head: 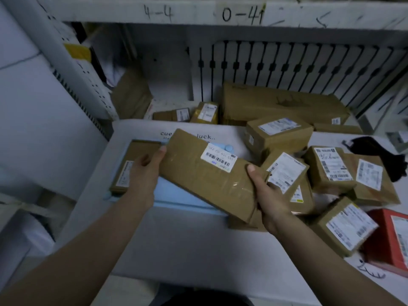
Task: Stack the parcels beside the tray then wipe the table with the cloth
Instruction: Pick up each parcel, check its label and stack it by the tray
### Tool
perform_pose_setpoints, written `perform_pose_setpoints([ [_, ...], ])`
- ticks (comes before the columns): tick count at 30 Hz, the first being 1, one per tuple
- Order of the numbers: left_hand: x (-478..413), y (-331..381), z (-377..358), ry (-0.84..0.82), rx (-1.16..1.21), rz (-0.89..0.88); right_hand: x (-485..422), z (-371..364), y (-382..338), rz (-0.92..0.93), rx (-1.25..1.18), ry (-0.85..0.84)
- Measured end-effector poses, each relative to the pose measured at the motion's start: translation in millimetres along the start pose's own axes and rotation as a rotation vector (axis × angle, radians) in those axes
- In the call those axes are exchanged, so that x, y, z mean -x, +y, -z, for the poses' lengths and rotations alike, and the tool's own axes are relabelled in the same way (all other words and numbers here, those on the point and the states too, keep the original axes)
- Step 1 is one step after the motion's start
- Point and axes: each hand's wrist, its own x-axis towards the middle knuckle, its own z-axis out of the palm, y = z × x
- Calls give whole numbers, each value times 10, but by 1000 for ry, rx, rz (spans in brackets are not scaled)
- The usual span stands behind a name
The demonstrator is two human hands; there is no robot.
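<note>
Parcel work, seen from the head camera, the only view. A long brown parcel [212, 173] hangs tilted between both hands, clear of the table [187, 244]. The left hand [143, 173] grasps its far end, thumb over the upper edge and fingers hidden beneath. The right hand [269, 195] clamps the near end, thumb pressed on the taped top.

Directly under the held parcel lies a pale blue surface that I take for the tray [174, 195]. Just outside the left hand sits a flat parcel [132, 166]; whether it rests on the tray's edge or beside it I cannot tell. Just outside the right hand, a heap of labelled parcels [331, 168] crowds the table, one of them touching or nearly touching the knuckles. The black cloth [375, 155] lies beyond that heap, well apart from either hand, and a red box [393, 235] sits at the near right.

Risks, as I judge them:
- The tape looks glossy and only the ends are held, so a loosened thumb could let the parcel slide downhill.
- Swinging the near end out could drag the neighbouring parcel off the heap.
- Setting this long parcel crosswise on the smaller flat one would leave it overhanging, and the stack could tip.
</note>
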Motion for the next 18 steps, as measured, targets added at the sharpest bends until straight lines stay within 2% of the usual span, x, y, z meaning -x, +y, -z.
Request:
perform_pose_setpoints([
  [1,15,47,-15,-32,26,12,-13,-72,-41,-2,-28,16],
  [3,61,103,-60,-200,122,62,-40,-184,-112,-7,-78,36],
  [5,96,135,-127,-382,239,137,-58,-293,-158,-15,-144,9],
  [7,86,155,-185,-492,332,168,-51,-384,-201,-23,-163,-46],
  [12,-60,276,-125,-555,353,69,25,-388,-359,-47,-78,-131],
  [18,-173,309,-19,-587,55,-133,29,-274,-510,90,200,-223],
])
